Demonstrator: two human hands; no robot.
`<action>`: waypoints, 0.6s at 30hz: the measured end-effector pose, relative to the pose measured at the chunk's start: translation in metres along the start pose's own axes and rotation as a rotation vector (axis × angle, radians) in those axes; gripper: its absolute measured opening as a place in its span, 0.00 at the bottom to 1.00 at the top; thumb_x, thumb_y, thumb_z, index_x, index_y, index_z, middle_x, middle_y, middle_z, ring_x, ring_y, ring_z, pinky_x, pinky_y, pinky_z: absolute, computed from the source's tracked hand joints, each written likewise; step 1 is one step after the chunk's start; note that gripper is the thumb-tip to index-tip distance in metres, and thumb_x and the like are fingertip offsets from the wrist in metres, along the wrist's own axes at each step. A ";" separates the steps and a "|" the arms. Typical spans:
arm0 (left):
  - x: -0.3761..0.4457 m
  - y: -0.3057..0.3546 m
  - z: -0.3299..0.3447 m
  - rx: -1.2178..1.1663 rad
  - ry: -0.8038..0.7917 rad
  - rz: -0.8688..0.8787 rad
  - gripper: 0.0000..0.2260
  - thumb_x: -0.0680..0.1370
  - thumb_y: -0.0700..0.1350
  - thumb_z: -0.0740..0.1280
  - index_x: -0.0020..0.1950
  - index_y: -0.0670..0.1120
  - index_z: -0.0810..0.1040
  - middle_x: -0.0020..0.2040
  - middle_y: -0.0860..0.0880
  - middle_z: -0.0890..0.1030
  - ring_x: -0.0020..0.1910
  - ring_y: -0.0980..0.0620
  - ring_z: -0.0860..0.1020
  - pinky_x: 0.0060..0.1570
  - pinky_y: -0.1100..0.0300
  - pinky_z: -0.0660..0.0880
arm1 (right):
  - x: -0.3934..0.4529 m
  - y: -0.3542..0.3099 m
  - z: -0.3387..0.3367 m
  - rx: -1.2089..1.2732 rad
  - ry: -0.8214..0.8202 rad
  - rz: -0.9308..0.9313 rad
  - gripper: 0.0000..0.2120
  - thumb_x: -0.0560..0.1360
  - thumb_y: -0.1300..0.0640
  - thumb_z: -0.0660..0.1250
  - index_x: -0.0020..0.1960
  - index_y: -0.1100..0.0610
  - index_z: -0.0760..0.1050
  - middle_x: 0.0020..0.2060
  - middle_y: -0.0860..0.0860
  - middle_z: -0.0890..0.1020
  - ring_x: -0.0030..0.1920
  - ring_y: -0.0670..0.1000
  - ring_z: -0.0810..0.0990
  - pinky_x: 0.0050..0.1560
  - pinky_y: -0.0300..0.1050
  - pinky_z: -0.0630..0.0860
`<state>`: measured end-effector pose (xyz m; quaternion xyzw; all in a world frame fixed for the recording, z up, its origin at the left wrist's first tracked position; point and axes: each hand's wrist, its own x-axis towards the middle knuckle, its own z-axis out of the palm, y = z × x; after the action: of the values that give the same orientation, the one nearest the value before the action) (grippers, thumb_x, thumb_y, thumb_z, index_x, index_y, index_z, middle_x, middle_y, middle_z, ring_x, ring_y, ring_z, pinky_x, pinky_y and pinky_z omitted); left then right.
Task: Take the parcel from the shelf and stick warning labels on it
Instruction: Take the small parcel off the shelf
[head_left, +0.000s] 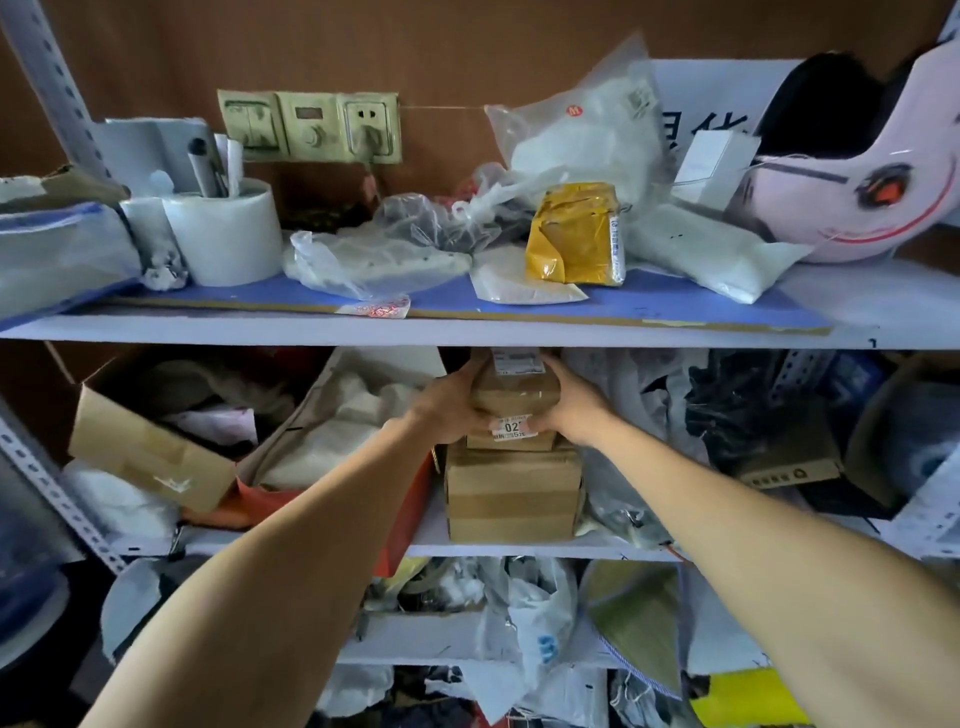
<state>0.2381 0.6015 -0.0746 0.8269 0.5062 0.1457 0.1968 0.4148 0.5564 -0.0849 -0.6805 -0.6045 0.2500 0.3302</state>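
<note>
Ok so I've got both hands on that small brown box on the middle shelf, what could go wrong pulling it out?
1. The small brown cardboard parcel sits on a stack of larger brown cardboard boxes; dragging it could shift or topple them.
2. The upper white shelf board is close above, so lifting too high may knock the parcel against it.
3. The left hand and right hand hold only its sides; that grip could slip.

Parcel (514, 397) hemmed: upper shelf (467, 332) just above, bags (623, 395) beside.
</note>
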 end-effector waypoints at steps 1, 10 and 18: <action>-0.003 0.000 -0.001 -0.008 -0.005 0.015 0.44 0.73 0.49 0.73 0.80 0.58 0.47 0.67 0.44 0.78 0.61 0.42 0.77 0.56 0.57 0.72 | -0.004 -0.002 0.002 0.020 0.014 -0.007 0.51 0.61 0.66 0.80 0.76 0.46 0.59 0.58 0.43 0.76 0.58 0.48 0.76 0.52 0.39 0.73; -0.048 -0.010 0.012 -0.197 -0.005 0.236 0.49 0.70 0.42 0.76 0.80 0.56 0.45 0.64 0.47 0.80 0.61 0.44 0.79 0.50 0.65 0.71 | -0.089 -0.020 0.023 0.128 0.225 0.053 0.48 0.62 0.72 0.77 0.76 0.51 0.62 0.63 0.51 0.78 0.57 0.49 0.77 0.35 0.21 0.69; -0.136 -0.004 0.069 -0.837 -0.253 0.381 0.30 0.75 0.56 0.69 0.74 0.66 0.61 0.73 0.58 0.70 0.71 0.58 0.71 0.70 0.50 0.71 | -0.226 -0.002 0.040 0.206 0.400 0.184 0.40 0.68 0.42 0.75 0.74 0.36 0.59 0.63 0.34 0.75 0.59 0.38 0.76 0.59 0.38 0.74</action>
<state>0.2043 0.4693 -0.1429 0.7660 0.2152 0.2687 0.5429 0.3510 0.3393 -0.1227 -0.7314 -0.4336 0.1996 0.4870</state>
